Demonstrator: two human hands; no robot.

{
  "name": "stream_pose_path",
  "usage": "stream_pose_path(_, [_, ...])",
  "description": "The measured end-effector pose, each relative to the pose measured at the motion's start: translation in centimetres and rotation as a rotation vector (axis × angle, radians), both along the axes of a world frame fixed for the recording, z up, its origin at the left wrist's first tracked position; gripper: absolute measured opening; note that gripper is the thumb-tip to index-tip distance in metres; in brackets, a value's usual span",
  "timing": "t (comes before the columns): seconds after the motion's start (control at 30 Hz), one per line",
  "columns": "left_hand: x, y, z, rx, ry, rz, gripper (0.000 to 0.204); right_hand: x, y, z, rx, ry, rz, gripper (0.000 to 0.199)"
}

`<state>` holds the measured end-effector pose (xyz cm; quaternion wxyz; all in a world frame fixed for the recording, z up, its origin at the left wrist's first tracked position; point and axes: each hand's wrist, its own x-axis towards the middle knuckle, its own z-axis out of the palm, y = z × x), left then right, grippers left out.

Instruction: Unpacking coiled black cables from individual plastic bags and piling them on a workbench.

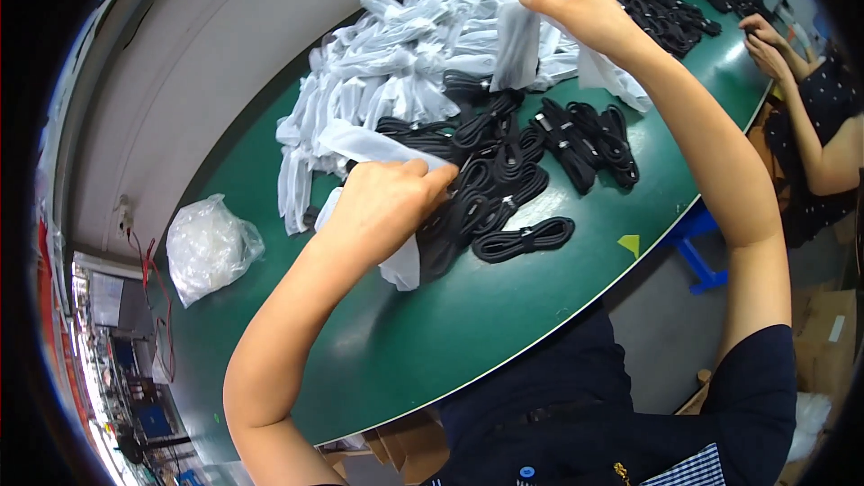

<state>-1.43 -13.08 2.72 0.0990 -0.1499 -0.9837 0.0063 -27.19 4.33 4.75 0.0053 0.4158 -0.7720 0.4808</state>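
On the green table [468, 324], far side, 1 o'clock: right hand [580, 11], raised, thumb and fingertips pinched together on the top of a filled sleeve [516, 45]; dark contents show through, sleeve hanging upright.
Under right wrist: loose white sleeve [605, 76], drooping; cannot tell whether the hand has it too.
Near centre, toward 10 o'clock: left hand [389, 202], fingers curled nearly closed, tips at the cable heap [504, 157]; upper white strip [382, 146] and lower white strip [402, 263] show either side. Grip hidden; cannot tell what it holds.
Cables: black, coiled, banded at the waist; heap spreads from centre to 1 o'clock.
Handling, my judgement: sleeve best pinched at its very end, hanging straight so the contents don't bunch. A coil is best lifted singly by its band; the heap is tangled enough to drag neighbours. Loose strips want to be clear of the fingertips.
Count, sleeves: one filled in the right hand; sleeve pile [396, 63] at 11 to 12 o'clock, overlapping, uncountable.
Count, coils: one lone coil [524, 239] at 3 to 4 o'clock; heap too overlapped to number.
Count, others: one clear plastic bag [211, 247] at 8 to 9 o'clock; one yellow mark [631, 245] at 3; one co-worker [805, 144] at 2 to 3, two hands showing.
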Motion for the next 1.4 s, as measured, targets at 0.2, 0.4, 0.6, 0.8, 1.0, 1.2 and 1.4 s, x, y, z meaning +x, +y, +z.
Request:
stream_pose_path(0.2, [-0.3,0.6,2.8,0.273,0.323,0.031,0.010,-1.2,1.3,1.8,-0.126,0.043,0.008,0.023])
stream_pose_path(0.4, [-1.0,0.0,7.9,0.834,0.479,0.232,0.018,-1.8,2.5,1.6,0.015,0.149,-0.007,0.024])
stream_pose_path(0.6, [-2.2,-2.8,7.3,1.212,0.415,0.346,0.021,-1.9,2.3,2.1,-0.036,-0.056,0.024,0.024])
stream_pose_path(0.8, [-2.9,-1.7,5.5,1.474,0.264,0.300,0.023,0.6,2.0,3.3,-0.166,-0.315,0.233,0.022])
stream_pose_path(1.0, [-4.0,3.1,2.2,1.162,-0.196,0.316,0.051,3.0,0.3,4.4,-0.584,-0.922,0.752,0.024])
stream_pose_path(1.2, [-3.8,4.8,2.3,1.757,-0.427,0.411,0.050,4.2,-0.9,4.7,-0.655,-1.043,0.868,0.029])
stream_pose_path(1.4, [-6.5,4.2,0.5,2.405,-0.551,-0.018,0.060,5.3,1.5,5.0,-0.637,-1.015,0.785,0.032])
